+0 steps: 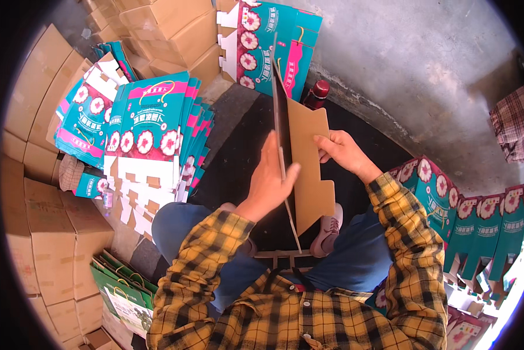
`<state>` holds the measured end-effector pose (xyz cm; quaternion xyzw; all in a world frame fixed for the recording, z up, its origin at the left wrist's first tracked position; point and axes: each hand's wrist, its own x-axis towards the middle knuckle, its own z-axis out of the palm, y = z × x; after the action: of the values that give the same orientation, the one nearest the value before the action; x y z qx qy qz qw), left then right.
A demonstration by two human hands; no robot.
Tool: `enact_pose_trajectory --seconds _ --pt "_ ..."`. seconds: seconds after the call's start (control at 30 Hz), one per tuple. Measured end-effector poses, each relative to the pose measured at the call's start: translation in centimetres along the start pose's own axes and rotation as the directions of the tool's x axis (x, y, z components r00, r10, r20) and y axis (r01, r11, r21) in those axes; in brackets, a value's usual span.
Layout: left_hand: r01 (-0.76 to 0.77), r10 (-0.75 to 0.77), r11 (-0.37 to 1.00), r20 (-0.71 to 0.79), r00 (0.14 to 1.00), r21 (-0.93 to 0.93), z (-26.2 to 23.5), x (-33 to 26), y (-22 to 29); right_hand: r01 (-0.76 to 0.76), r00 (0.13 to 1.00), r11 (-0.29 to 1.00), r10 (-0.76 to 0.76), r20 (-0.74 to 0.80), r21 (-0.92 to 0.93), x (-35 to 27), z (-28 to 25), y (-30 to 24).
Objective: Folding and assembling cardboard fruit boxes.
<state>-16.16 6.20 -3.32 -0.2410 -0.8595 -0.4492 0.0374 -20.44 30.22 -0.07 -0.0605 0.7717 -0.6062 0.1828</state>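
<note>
In front of me stands a partly folded cardboard box (308, 157), nearly edge-on, its plain brown inside panel turned to the right. My left hand (268, 181) grips its left panel, the fingers lying long on the outer side and the thumb over on the inner side. With thumb and fingers my right hand (340, 153) pinches the notched right edge of the brown panel. The printed outer face of this box is mostly hidden from view.
Flat teal-and-pink printed cartons (151, 111) are piled at left. Another printed carton (262, 49) leans at the far wall beside a red-capped bottle (319, 90). Formed boxes (472, 224) stand at right. Brown cartons (55, 227) are stacked left, near green bags (122, 286).
</note>
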Motion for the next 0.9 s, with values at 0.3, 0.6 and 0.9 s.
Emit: enact_pose_trajectory --seconds 0.3,0.6,0.9 --pt "-0.037 0.035 0.998 0.055 0.998 0.049 -3.1 -2.0 -1.0 -0.119 0.890 0.993 0.102 -0.444 -0.009 1.3 -8.5 3.5" --pt "-0.162 0.124 0.965 0.187 0.975 0.207 -4.2 -3.2 -0.7 -0.104 0.880 0.983 0.022 -0.474 -0.148 2.8 -7.2 3.3" --pt "-0.276 0.177 0.927 0.354 0.919 0.255 -4.1 -2.8 -0.1 -0.087 0.898 0.977 -0.008 -0.440 -0.194 2.3 -6.7 2.9"
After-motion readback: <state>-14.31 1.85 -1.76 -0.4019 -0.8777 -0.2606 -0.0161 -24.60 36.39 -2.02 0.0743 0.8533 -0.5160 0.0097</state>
